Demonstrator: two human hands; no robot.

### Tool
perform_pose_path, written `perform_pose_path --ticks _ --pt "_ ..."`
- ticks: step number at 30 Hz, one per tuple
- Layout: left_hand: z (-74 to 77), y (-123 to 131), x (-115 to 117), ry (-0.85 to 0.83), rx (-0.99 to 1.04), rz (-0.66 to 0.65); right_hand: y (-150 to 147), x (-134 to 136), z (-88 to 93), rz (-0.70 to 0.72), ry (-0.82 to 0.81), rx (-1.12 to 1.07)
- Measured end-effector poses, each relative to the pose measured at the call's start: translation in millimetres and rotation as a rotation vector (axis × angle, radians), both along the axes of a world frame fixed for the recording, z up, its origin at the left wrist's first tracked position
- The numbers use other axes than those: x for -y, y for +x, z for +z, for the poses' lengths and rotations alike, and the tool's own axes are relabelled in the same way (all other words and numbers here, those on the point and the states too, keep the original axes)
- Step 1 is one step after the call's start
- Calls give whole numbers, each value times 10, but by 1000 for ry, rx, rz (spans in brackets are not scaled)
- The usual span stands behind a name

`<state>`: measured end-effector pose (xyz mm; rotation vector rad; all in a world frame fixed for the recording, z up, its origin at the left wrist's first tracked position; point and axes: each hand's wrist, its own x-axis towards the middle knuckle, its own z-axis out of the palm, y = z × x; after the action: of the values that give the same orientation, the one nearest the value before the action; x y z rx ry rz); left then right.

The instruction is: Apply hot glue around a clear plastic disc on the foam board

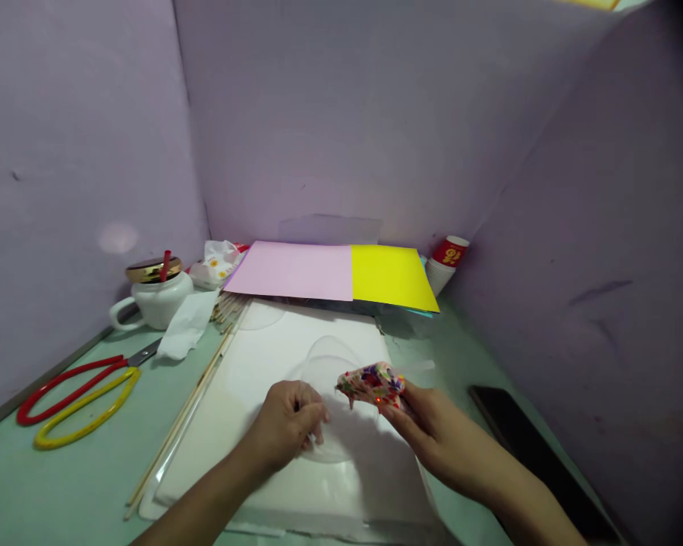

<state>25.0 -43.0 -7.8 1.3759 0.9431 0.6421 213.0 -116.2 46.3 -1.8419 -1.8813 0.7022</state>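
My right hand (426, 425) is wrapped round a glue gun (371, 384) with a colourful patterned body. Its nozzle points left toward my other hand, a small red light glows on its side, and a pale glue stick (418, 368) juts out behind. Just left of the nozzle, my left hand (293, 425) is closed, thumb against curled fingers; whatever they pinch, if anything, I cannot make out. Clear round plastic sheets (335, 447) lie under and beside my left hand on a white board (205, 478).
Red-and-yellow-handled scissors (85, 394), a white mug (162, 299) and a tissue (187, 326) are on the left. Thin wooden sticks (176, 417) line the board's left edge. Pink and yellow paper (296, 269) and stacked paper cups (447, 262) stand behind. A black phone-like slab (540, 455) lies right.
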Motion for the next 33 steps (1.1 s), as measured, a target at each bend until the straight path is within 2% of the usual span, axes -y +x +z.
perform_pose_path --ticks 3,8,13,15,19,23,26,28,30,32,33 --pt "11 8 -7 0 -11 7 23 -58 70 15 -65 50" --pt "21 6 -13 -3 -22 8 54 -110 164 109 -59 17" --pt "28 -2 -21 -18 -15 15 139 -87 128 124 -4 -63" --pt "37 -10 -34 -18 -9 17 234 -49 52 23 -3 -261" --pt "60 -38 -62 -22 -9 41 442 40 -178 -275 12 -706" --pt "37 -39 -70 13 -29 80 476 62 -341 -373 81 -854" --pt "34 -30 -70 25 -51 104 399 38 -365 -413 127 -905" --pt "91 -72 -100 68 -45 132 346 17 -359 -442 164 -943" --pt "203 -199 -183 171 -39 191 309 -7 -359 -479 192 -997" --pt "333 -416 -330 293 -78 328 293 -38 -374 -513 196 -1060" --pt "386 -548 -422 317 -91 441 290 -55 -388 -529 192 -1094"
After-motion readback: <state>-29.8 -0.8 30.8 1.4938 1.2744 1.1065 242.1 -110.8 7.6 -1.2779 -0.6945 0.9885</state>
